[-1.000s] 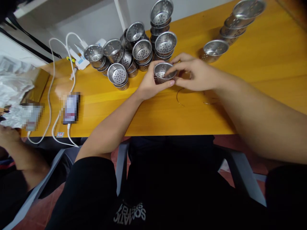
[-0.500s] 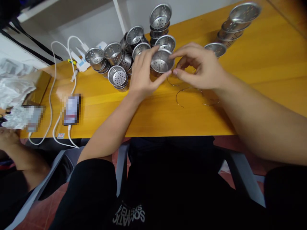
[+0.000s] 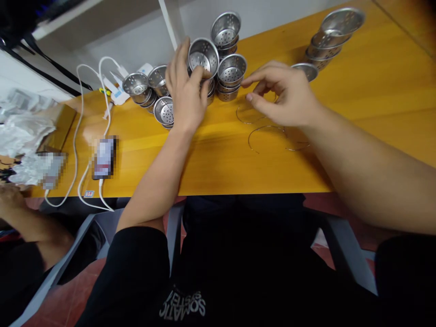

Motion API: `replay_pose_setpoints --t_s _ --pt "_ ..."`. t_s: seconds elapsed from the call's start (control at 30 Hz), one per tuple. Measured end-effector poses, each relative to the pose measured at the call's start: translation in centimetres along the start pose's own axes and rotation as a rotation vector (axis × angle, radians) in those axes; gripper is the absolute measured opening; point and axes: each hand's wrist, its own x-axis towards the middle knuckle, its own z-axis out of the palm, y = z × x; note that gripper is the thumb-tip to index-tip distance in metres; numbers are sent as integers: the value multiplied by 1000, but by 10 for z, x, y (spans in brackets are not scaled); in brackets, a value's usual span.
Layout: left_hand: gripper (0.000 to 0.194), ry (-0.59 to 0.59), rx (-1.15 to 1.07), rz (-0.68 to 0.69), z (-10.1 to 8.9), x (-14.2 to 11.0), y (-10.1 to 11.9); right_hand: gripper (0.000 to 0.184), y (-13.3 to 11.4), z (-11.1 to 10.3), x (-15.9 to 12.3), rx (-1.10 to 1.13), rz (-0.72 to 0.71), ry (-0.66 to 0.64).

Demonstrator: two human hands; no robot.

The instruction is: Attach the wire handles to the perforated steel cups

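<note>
My left hand (image 3: 186, 93) is closed around a perforated metal cup (image 3: 204, 53), its thumb at the near rim and its fingers on the far left side. That cup sits over or just above other cups at the back of the table; whether it rests on them is hidden. My right hand (image 3: 281, 93) hovers over the table with thumb and index finger apart, nothing between them. Beside it stands a stack of similar cups (image 3: 232, 70). Below the right hand lie several thin bent wires (image 3: 259, 129).
More cup stacks stand along the wall (image 3: 136, 86) and at the back right (image 3: 340, 27). Left of my arm lies a phone (image 3: 104, 158) on a white cable (image 3: 80, 113). Plastic-wrapped items (image 3: 25, 131) lie at the far left, near another person's arm (image 3: 25, 211).
My left hand has carried the cup from in front of my right hand back and left, over the rear stacks. The right hand has stayed nearly in place.
</note>
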Motion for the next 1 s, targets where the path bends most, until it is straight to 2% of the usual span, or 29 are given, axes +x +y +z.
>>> replay_pose_setpoints --t_s 0.1,0.23,0.43,0.6,0.67,0.83,1.0 --pt "19 -3 25 -15 5 1 -7 44 2 0 -1 -24 -6 -13" --pt "18 -33 -55 -31 12 4 -19 35 -8 -1 1 -14 -6 -9" --pt "19 -22 -83 -37 16 7 -23 37 -9 -1 1 -14 25 -26" --pt "39 -12 -89 -36 21 7 -27 45 -2 0 -2 -41 45 -62" --pt "43 -5 -87 -32 16 6 -24 42 4 1 -3 -54 56 -67" --pt "35 2 -36 -50 -1 4 -12 49 37 8 -10 -113 80 -55" --pt "43 6 -139 -30 2 3 -11 55 51 10 -13 -137 143 -78"
